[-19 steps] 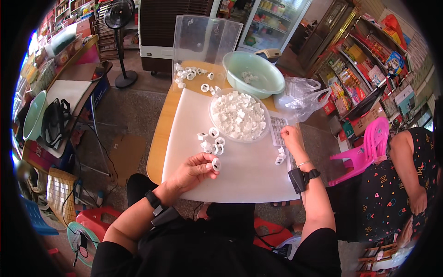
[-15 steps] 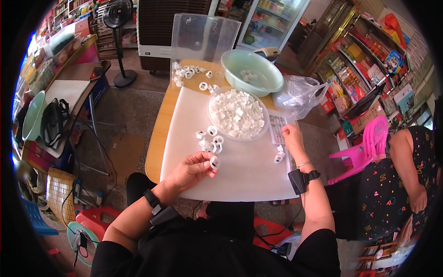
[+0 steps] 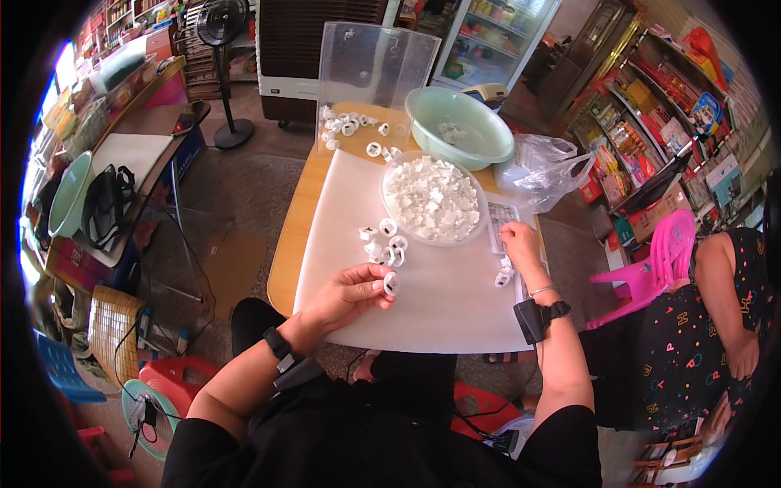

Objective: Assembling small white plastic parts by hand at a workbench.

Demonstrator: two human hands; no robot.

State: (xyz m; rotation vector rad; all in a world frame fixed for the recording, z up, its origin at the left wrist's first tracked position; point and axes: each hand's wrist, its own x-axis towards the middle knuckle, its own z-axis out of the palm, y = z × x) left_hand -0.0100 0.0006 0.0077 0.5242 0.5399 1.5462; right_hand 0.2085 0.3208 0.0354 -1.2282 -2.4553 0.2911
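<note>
My left hand (image 3: pixel 351 298) is closed over the near part of the white board, pinching a small white ring-shaped plastic part (image 3: pixel 390 284) between thumb and fingertips. Just beyond it lies a loose group of similar white parts (image 3: pixel 396 251). At the board's right side my right hand (image 3: pixel 522 243) is closed, its fingertips pressed together by a shallow compartmented tray (image 3: pixel 495 237). Whatever those fingertips may hold is too small to make out. A few white parts (image 3: pixel 504 273) lie beside that hand. A round clear bowl (image 3: pixel 388 218) heaped with small white pieces (image 3: pixel 433 198) stands beyond both hands.
A pale green basin (image 3: pixel 503 153) stands at the back, with a clear plastic bag (image 3: pixel 543 175) to its right. A transparent panel (image 3: pixel 376 71) rises at the far left, near more white parts (image 3: pixel 350 124). Pink stacked chairs (image 3: pixel 663 259) and a seated person (image 3: pixel 691 325) are at the right.
The view has shifted, so the table and everything on it appear slightly farther right. My left hand still pinches the white ring-shaped part, and my right hand stays by the tray.
</note>
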